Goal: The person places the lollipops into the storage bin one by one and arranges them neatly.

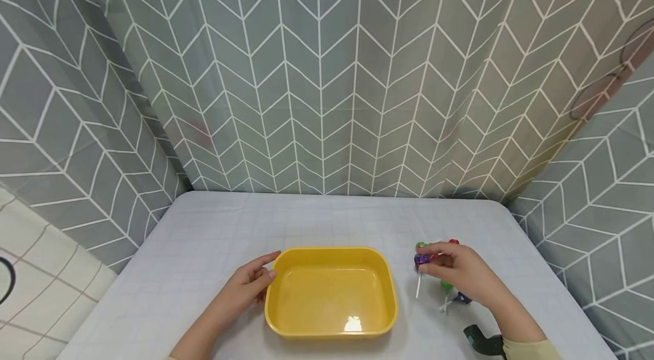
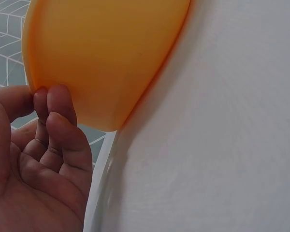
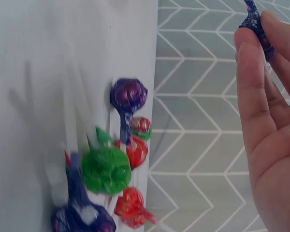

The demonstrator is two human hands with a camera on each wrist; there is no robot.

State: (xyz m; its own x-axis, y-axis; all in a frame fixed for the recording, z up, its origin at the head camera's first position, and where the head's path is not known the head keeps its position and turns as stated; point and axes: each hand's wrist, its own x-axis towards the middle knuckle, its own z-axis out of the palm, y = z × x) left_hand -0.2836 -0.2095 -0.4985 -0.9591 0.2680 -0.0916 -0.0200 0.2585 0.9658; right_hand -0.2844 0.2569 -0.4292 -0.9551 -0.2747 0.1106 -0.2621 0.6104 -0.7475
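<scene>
Curtained booth (image 1: 76, 99), chevron curtains (image 1: 327, 76), white table (image 1: 214, 229)

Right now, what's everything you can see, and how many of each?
Table: one, white, below the curtains
Curtains: number unclear, grey with white lines, back and both sides
Floor: one, pale with dark lines, lower left
Tray: one, yellow, on the table
Held lollipop: one, purple, right of the tray
Other lollipops: about six (they overlap), purple, green, red, on the table
Curved object: one, black, bottom right
Dark curve: one, black, cut off at left edge
Sleeves: two, beige, bottom edge
Left hand: one, at the tray's left side
Right hand: one, its grip on the held lollipop
</scene>
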